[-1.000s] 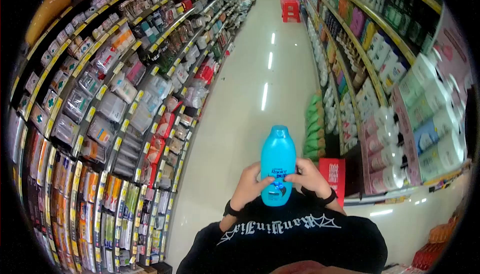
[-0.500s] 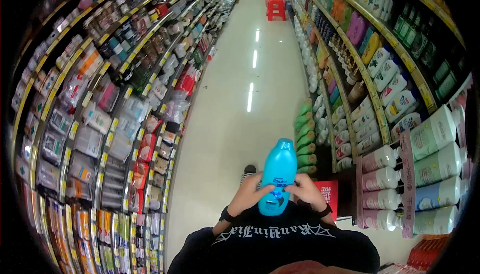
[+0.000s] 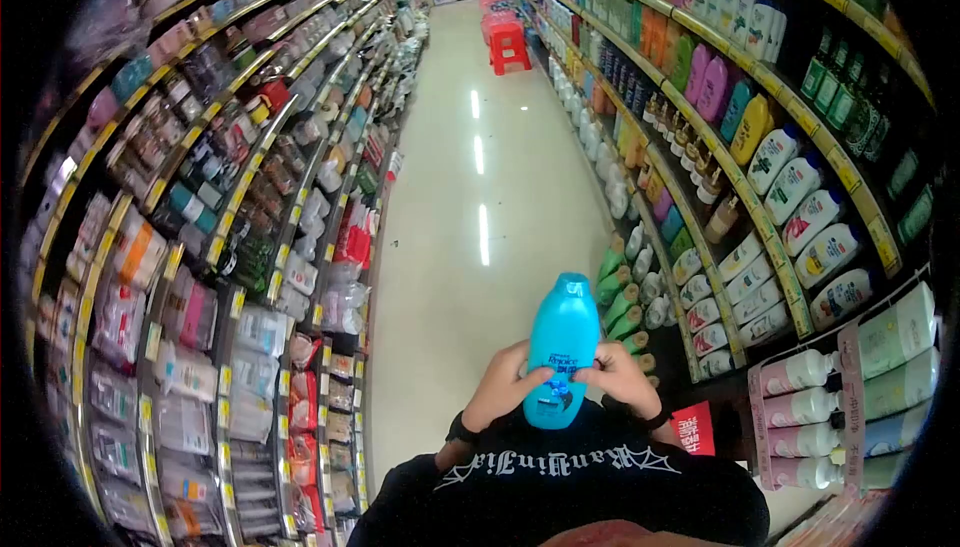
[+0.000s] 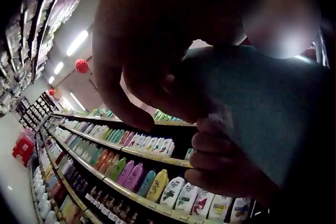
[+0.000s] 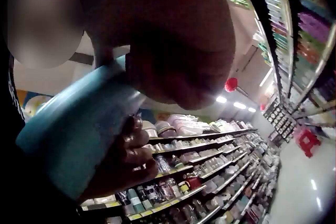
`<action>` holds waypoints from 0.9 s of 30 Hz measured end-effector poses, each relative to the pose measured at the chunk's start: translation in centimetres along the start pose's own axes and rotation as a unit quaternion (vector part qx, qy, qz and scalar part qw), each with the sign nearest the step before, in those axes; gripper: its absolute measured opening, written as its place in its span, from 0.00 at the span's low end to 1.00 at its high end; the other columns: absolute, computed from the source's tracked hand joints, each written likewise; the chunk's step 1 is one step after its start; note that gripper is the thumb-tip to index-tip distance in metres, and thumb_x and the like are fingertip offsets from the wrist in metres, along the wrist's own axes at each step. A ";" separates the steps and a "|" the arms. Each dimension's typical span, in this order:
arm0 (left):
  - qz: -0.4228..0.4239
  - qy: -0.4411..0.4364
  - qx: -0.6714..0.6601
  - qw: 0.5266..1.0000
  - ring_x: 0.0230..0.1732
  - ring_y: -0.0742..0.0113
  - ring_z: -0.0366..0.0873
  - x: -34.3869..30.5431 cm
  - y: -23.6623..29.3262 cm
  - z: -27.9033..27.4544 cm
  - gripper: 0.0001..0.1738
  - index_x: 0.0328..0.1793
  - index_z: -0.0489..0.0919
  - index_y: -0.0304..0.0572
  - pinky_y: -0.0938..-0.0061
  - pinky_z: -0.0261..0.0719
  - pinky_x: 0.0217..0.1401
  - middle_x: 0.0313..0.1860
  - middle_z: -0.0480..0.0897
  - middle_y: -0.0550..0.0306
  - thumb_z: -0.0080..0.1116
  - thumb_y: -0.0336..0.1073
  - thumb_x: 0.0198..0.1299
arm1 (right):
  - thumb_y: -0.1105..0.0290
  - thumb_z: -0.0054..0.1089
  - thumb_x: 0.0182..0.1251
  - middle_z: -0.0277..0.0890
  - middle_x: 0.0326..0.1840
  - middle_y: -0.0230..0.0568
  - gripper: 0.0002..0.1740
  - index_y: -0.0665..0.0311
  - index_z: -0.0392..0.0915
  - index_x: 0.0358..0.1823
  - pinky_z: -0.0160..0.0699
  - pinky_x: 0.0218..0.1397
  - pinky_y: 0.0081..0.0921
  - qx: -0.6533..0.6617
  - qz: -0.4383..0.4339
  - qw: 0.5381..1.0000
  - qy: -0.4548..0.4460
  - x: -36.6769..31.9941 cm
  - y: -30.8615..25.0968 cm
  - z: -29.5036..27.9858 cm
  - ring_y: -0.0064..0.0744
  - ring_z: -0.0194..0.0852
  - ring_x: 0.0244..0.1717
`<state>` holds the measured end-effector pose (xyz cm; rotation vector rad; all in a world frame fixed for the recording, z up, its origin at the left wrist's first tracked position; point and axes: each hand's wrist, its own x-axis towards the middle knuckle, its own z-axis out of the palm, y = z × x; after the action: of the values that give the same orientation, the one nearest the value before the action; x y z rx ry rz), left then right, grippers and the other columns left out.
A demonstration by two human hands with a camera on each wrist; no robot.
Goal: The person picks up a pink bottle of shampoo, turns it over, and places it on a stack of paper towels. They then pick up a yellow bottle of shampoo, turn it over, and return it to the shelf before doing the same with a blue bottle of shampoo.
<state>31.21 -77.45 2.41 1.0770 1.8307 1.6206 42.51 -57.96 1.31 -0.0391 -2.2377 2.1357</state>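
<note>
A bright blue Rejoice shampoo bottle (image 3: 562,347) stands upright, slightly tilted, in front of the person's black shirt in the head view. The left hand (image 3: 503,385) grips its left side, thumb across the front label. From the other side the right hand (image 3: 618,377) holds it the same way, with its thumb on the label. Both wrist views show the bottle dark and close up, with fingers curled behind it; the left wrist view has the left hand (image 4: 152,50) at the top, and the right wrist view has the right hand (image 5: 173,40) above the bottle (image 5: 89,124).
A pale tiled aisle (image 3: 450,187) runs ahead between packed shelves. Shampoo bottles (image 3: 790,177) line the right, packaged goods (image 3: 190,387) the left. Red stools (image 3: 508,47) stand far down the aisle. A display of pump bottles (image 3: 800,407) juts out near the right arm.
The head view has swung rightward, so the aisle and stools sit further left and more of the right shelf shows. Both hands keep their hold on the shampoo bottle.
</note>
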 end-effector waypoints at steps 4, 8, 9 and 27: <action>-0.050 -0.037 0.010 0.998 0.50 0.48 0.82 1.6 -0.9 -1.7 0.23 0.56 0.77 0.33 0.62 0.76 0.55 0.47 0.83 0.40 0.63 0.43 0.62 | 0.68 0.70 0.63 0.75 0.26 0.26 0.13 0.68 0.83 0.44 0.66 0.31 0.19 0.046 0.025 0.998 -0.021 2.2 1.0 -0.5 0.15 0.66 0.28; -0.060 -0.041 0.023 0.997 0.49 0.45 0.82 4.2 -1.7 -3.0 0.23 0.56 0.77 0.33 0.62 0.76 0.55 0.47 0.83 0.39 0.63 0.43 0.61 | 0.69 0.70 0.63 0.80 0.30 0.31 0.14 0.69 0.82 0.47 0.69 0.33 0.20 0.020 0.013 0.998 -0.051 5.3 1.5 -2.2 0.15 0.69 0.30; -0.063 -0.037 0.021 0.997 0.49 0.45 0.81 5.0 -2.0 -3.2 0.23 0.56 0.77 0.33 0.62 0.76 0.55 0.47 0.83 0.39 0.63 0.43 0.61 | 0.69 0.70 0.63 0.81 0.30 0.31 0.14 0.69 0.82 0.47 0.69 0.33 0.20 -0.004 0.010 0.998 -0.059 6.2 1.7 -2.8 0.15 0.69 0.30; 0.032 -0.056 0.074 0.995 0.52 0.40 0.79 33.6 -5.8 -1.6 0.26 0.57 0.76 0.33 0.58 0.75 0.57 0.49 0.81 0.37 0.63 0.46 0.60 | 0.63 0.70 0.62 0.79 0.24 0.34 0.14 0.64 0.84 0.44 0.64 0.27 0.23 -0.093 -0.059 0.994 0.006 22.0 -0.6 -24.9 0.19 0.67 0.22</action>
<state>8.91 -51.60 2.21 1.2758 1.8821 1.4469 21.89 -32.00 3.43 0.0700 -2.3607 1.8599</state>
